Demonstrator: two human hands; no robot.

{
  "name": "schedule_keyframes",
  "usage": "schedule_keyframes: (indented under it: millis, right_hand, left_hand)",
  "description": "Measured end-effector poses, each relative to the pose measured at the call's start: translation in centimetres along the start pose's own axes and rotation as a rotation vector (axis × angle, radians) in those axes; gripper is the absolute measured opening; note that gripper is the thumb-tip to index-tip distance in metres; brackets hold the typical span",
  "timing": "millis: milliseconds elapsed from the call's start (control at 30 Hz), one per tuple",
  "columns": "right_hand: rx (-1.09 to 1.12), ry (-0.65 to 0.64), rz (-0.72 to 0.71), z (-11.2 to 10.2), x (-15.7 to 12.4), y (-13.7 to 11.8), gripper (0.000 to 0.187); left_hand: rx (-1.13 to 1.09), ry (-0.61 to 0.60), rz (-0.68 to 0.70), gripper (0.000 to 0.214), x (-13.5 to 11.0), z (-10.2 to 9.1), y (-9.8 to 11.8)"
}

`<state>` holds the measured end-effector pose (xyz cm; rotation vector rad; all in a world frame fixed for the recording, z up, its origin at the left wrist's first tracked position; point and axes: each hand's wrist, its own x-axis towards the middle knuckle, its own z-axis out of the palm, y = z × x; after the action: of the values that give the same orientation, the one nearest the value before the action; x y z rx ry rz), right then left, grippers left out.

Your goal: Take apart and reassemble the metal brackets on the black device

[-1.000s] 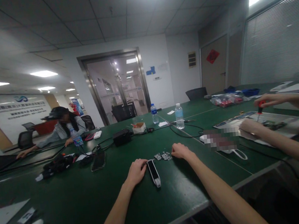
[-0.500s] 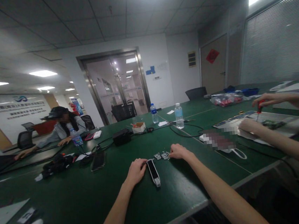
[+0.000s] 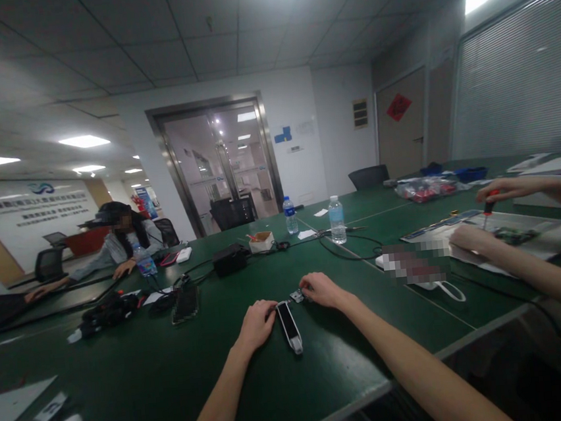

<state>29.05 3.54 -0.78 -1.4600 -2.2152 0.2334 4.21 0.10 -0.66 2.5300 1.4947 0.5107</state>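
A: What is the left hand (image 3: pixel 256 323) doing?

B: It is resting loosely curled against the left edge of the slim black device (image 3: pixel 289 325), which is lying flat on the green table (image 3: pixel 153 381). Whether it is gripping, I cannot tell.

A: And the right hand (image 3: pixel 320 290)?

B: It is curling over the small metal parts (image 3: pixel 297 295) just beyond the device's far end. Its fingertips are hidden, so any pinch is unclear. Far right of the device, a co-worker's hand (image 3: pixel 499 188) is holding a red screwdriver (image 3: pixel 488 198).
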Motion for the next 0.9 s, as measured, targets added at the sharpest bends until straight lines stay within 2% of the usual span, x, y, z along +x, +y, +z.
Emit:
schedule_keyframes:
  millis: [133, 300, 667, 900]
  right_hand:
    - [0.013, 0.016, -0.128, 1.7, 0.3, -0.9, 0.018]
    - [0.046, -0.003, -0.198, 2.8, 0.3, -1.8, 0.017]
    - [0.069, -0.023, -0.172, 2.9, 0.2, -1.8, 0.017]
    - [0.059, -0.028, -0.187, 3.1, 0.2, -2.0, 0.017]
  left_hand:
    - [-0.002, 0.020, 0.018, 0.031, 0.1, 0.3, -0.2]
    - [-0.001, 0.037, 0.038, 0.029, 0.2, 0.8, -0.8]
    - [-0.003, 0.019, 0.017, 0.030, 0.0, 0.2, -0.2]
    - [-0.007, 0.036, 0.033, 0.030, 0.1, 0.7, -0.7]
